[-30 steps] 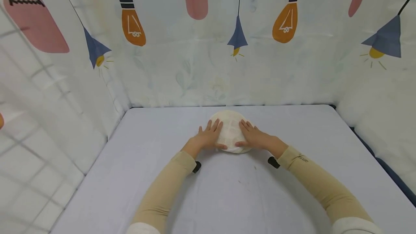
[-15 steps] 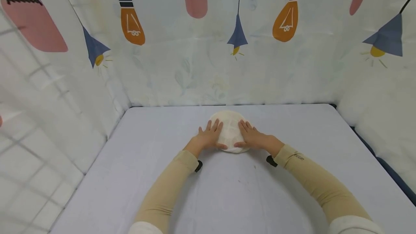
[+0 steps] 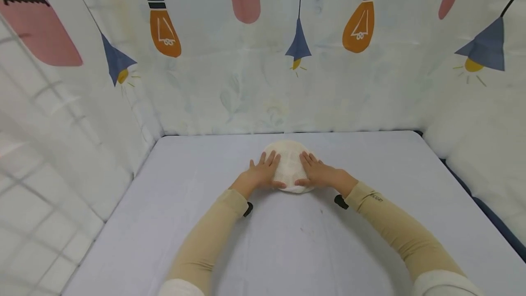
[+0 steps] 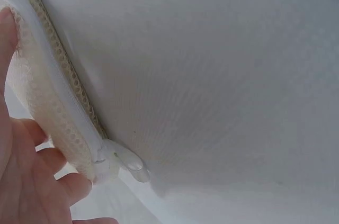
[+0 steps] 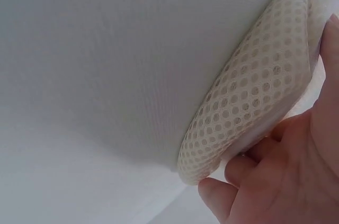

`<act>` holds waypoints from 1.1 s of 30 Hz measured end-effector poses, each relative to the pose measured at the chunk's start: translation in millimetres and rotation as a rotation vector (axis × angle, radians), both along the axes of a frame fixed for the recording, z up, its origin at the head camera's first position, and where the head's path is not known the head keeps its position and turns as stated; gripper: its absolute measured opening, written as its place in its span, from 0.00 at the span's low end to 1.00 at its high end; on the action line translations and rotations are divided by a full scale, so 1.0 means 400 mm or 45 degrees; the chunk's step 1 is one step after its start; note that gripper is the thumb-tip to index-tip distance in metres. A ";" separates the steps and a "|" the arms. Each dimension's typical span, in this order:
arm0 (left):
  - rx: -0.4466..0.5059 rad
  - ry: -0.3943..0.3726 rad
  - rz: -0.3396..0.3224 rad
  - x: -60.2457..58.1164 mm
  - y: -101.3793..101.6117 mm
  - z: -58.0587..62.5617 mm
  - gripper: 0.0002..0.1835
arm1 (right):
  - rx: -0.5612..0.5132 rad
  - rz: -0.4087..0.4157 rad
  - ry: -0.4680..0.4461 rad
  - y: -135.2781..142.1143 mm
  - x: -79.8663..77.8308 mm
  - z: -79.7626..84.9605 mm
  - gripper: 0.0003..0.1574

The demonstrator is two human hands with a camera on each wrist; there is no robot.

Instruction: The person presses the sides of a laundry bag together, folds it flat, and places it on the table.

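A round, cream mesh laundry bag lies near the far side of the white-covered table. My left hand rests on its left side with fingers spread, the thumb along the near edge. On the right side my right hand lies the same way, fingers pointing inward across the top. In the left wrist view a white zip runs along the bag's edge and ends in a pale pull tab. Coarse holed mesh fills the bag's side in the right wrist view, with fingertips at its edge.
The table has a pale cloth cover and a few small marks near the middle. Behind it hangs a white curtain printed with lamps and bulbs. Dark straps with small black devices sit at both wrists.
Both hands keep their place on the laundry bag. Only the head view shifts very slightly.
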State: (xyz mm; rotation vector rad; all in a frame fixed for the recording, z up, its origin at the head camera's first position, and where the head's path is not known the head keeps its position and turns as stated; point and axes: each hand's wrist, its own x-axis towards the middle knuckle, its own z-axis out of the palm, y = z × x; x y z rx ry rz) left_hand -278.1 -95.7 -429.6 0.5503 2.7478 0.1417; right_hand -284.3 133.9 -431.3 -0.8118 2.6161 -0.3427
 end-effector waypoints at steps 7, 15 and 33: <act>-0.043 0.071 -0.035 0.007 -0.010 -0.006 0.58 | 0.001 0.005 0.064 0.007 0.002 -0.005 0.62; -0.042 0.114 -0.072 0.018 -0.014 0.008 0.56 | -0.033 -0.016 0.071 0.023 0.016 0.001 0.61; 0.107 0.044 -0.010 0.001 -0.062 0.001 0.56 | -0.096 -0.099 -0.023 0.038 0.027 0.002 0.63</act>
